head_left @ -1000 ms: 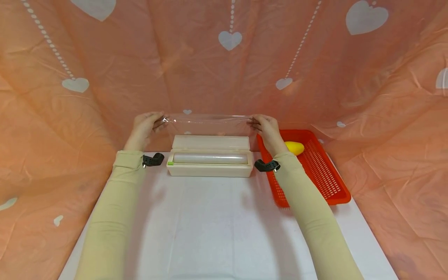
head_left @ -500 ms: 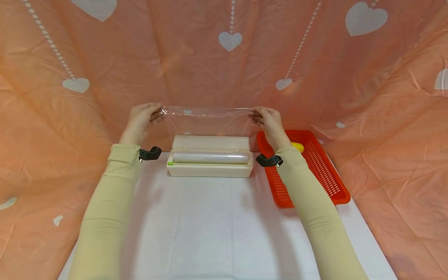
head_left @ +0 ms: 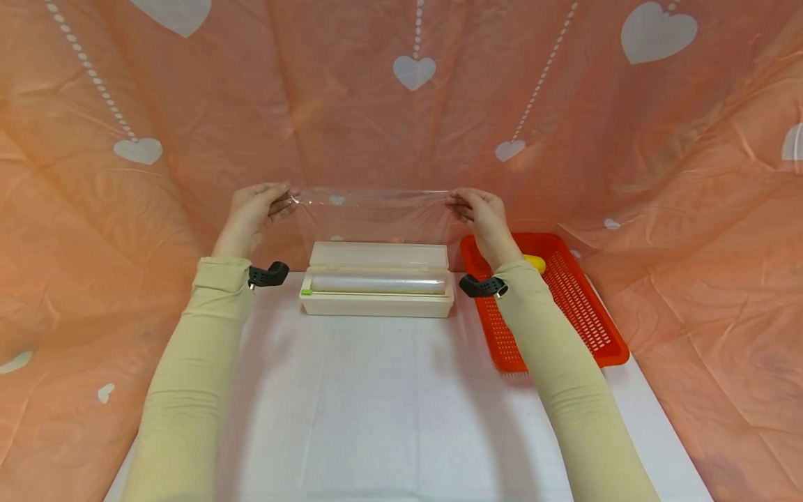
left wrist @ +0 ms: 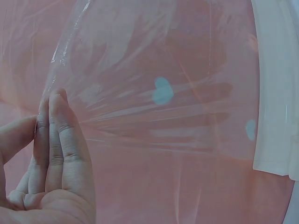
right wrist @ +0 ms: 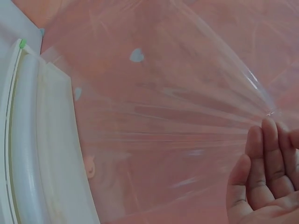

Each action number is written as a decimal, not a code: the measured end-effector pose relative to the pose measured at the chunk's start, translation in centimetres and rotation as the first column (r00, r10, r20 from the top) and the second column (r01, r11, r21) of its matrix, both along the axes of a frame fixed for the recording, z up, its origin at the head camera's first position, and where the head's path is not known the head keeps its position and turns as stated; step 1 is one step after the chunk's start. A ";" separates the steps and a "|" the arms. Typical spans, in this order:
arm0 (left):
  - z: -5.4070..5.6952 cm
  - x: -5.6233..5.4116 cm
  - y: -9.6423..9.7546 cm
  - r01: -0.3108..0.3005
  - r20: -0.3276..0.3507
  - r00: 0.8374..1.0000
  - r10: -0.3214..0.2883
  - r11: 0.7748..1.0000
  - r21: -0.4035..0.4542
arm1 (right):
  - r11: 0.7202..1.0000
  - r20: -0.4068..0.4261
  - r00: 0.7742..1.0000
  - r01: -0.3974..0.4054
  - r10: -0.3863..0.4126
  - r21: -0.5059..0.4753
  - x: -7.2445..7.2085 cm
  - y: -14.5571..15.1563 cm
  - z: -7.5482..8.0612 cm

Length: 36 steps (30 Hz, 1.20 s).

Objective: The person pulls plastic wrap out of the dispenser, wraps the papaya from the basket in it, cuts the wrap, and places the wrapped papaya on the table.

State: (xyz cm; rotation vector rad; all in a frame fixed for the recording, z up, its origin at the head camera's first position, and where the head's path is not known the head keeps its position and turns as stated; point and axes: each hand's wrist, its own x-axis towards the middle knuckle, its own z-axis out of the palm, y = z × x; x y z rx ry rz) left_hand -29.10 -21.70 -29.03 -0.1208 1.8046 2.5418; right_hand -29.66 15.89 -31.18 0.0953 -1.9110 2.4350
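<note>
A sheet of clear cling film [head_left: 376, 209] stretches up from a roll [head_left: 379, 284] inside a long white dispenser box [head_left: 376, 307] whose lid [head_left: 379, 255] stands raised at the back. My left hand [head_left: 251, 213] pinches the film's upper left corner between thumb and fingers. At the opposite corner my right hand [head_left: 484, 216] pinches it the same way. Creases fan out from the left fingers [left wrist: 70, 135] in the left wrist view. Similar folds run from the right fingers [right wrist: 271, 158] across the film in the right wrist view.
An orange-red plastic basket [head_left: 574, 307] stands right of the box, partly under my right forearm. A yellow object [head_left: 535, 263] lies in it, mostly hidden. A green slider [head_left: 307, 292] sits at the box's left end. Behind hangs a pink curtain [head_left: 351, 125] with hearts.
Both hands have risen and moved back, drawing more film up from the roll. Over the last half second they have hardly moved. The box and basket stay in place.
</note>
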 end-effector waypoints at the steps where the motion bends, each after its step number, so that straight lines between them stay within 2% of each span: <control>1: -0.1 0.0 0.0 0.003 0.002 1.000 -0.003 1.000 -0.002 | 1.000 0.005 1.000 0.001 -0.001 0.002 0.0 0.0 0.0; 9: -0.4 0.1 0.0 0.010 -0.009 1.000 -0.010 1.000 -0.027 | 1.000 0.026 1.000 0.002 -0.002 -0.013 0.0 0.0 -0.3; 26: -0.2 -0.1 0.1 0.019 -0.017 1.000 -0.019 1.000 -0.010 | 0.999 0.033 0.999 0.041 -0.041 -0.004 -0.5 0.0 -0.1; 36: 0.4 -0.3 0.4 0.003 0.002 1.000 -0.003 0.999 0.051 | 0.999 0.017 0.999 0.033 -0.033 0.002 -0.5 0.1 0.3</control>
